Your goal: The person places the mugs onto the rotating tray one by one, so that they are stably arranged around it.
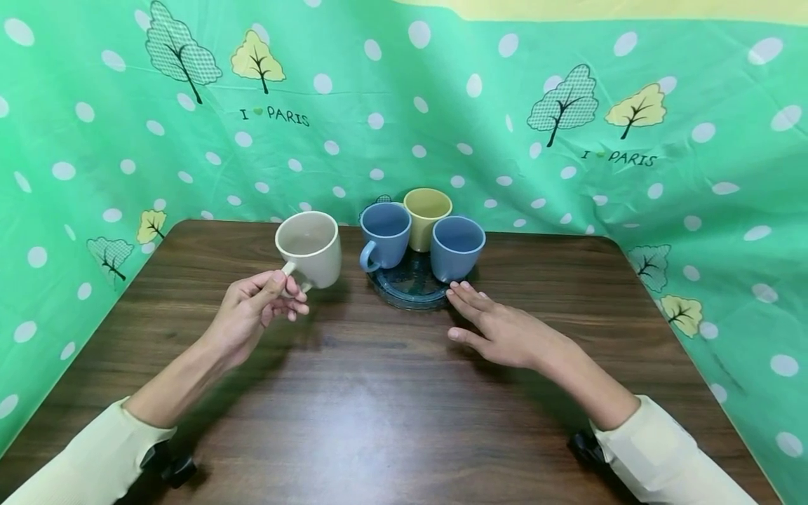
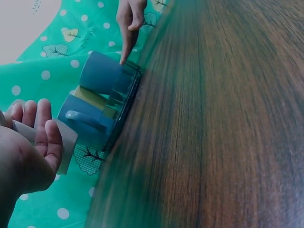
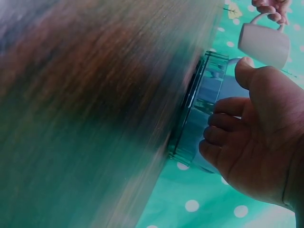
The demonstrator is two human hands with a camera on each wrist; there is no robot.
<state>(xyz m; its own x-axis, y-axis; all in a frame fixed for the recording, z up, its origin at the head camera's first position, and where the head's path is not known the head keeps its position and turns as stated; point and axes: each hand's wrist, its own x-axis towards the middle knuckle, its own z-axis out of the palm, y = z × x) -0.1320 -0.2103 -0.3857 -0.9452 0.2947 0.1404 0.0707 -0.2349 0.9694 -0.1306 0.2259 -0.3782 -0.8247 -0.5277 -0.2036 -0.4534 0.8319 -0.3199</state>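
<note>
My left hand (image 1: 255, 308) pinches the handle of a cream mug (image 1: 320, 261), held upright above the table left of a round clear glass stand (image 1: 409, 293). On the stand are a blue mug (image 1: 390, 242) with its handle toward the front left, a yellow cup (image 1: 419, 226) at the back, and another blue cup (image 1: 457, 254) at the right, whose handle is hidden. My right hand (image 1: 511, 335) has its fingers extended, fingertips right at the stand's right rim below that blue cup. In the right wrist view, the cream mug (image 3: 263, 45) hangs beyond the stand.
The dark wood table (image 1: 372, 407) reaches back to a green dotted curtain (image 1: 391, 91) that also runs down both sides. Black wrist straps (image 1: 169, 464) sit at the cream sleeves. The cups stand near the table's back edge.
</note>
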